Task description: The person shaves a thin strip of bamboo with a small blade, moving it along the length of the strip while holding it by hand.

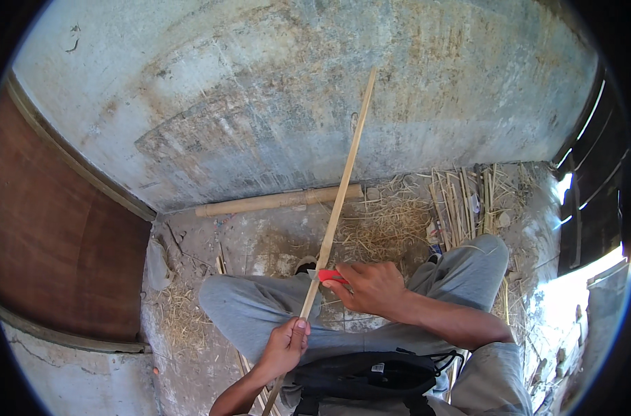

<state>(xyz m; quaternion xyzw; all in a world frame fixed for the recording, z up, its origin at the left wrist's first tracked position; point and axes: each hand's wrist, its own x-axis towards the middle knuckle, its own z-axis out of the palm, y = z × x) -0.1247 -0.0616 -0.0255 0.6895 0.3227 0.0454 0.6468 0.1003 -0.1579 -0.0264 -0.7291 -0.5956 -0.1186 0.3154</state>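
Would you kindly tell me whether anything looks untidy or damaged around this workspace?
Yes: loose pale shavings are scattered across the floor rather than gathered, and the wall ahead is stained and patchy. The long strip in the left hand shows no obvious break.

Matt wooden strip [346, 173], plastic-handled metal knife [331, 276], cloth trousers [249, 298], rough wall [260, 104].

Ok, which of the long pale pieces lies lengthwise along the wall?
The thick round pole; the slim strip is in the left hand, and the thin sticks at right point toward the wall.
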